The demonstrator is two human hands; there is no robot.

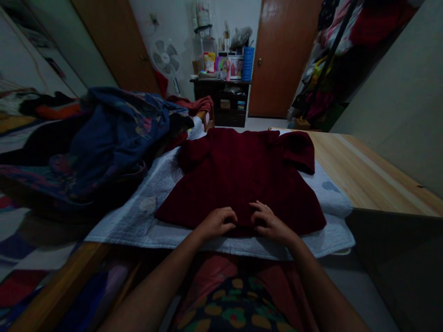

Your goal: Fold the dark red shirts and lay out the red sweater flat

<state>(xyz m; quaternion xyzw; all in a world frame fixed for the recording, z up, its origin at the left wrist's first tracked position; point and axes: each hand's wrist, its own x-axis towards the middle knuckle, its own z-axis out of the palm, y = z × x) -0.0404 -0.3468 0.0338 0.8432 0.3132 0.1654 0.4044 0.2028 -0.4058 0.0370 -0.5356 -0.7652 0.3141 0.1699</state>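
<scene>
A dark red garment (249, 170) with short sleeves lies spread over a pale blue patterned cloth (134, 228). Its wide lower edge faces me, and both sleeves stretch out at the far end. My left hand (220, 222) rests at the lower edge, its fingers bent and its thumb apart from them. Just to the right, my right hand (268, 222) touches the garment with its fingers loosely spread. Neither hand shows anything gripped in it.
On the left lies a heap of clothes with a blue patterned garment (114, 133) on top. A wooden board (377, 180) borders the cloth on the right. A fan (166, 57), a dark cabinet (223, 103) and a wooden door (277, 60) stand at the back.
</scene>
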